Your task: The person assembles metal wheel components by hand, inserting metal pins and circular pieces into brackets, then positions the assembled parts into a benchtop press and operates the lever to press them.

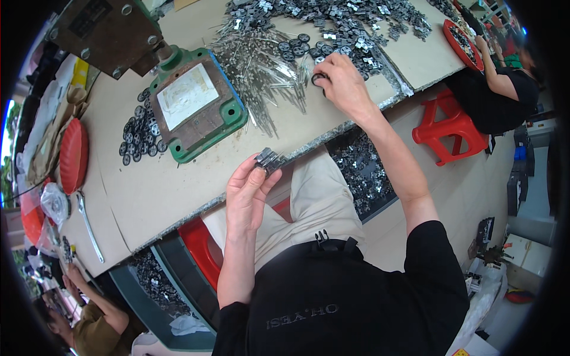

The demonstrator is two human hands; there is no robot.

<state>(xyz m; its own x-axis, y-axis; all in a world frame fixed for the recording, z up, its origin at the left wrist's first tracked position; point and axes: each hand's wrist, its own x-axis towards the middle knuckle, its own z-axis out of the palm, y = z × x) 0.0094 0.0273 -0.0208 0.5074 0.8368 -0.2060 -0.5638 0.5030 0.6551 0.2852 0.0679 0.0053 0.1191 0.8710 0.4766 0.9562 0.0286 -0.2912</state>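
Note:
Near the front edge of the table, my left hand [246,190] is closed around a small dark plastic part [268,159]. Thin metal pins seem to stick out of its right side. Farther off to the right, my right hand [347,86] pinches a small black wheel [319,78]. That hand is just above the tabletop, beside a cluster of loose black spoked wheels [294,47]. Left of it lies a heap of thin metal pins [261,83]. A big pile of small black and silvery parts [332,18] spreads behind.
A green-based press [178,153] stands left of centre, with more black wheels [138,133] beside it. A wrench [90,228] and a red tray [73,155] lie farther left. Bins of parts [362,169] sit below the table edge. Other people work at both sides, near a red stool [449,127].

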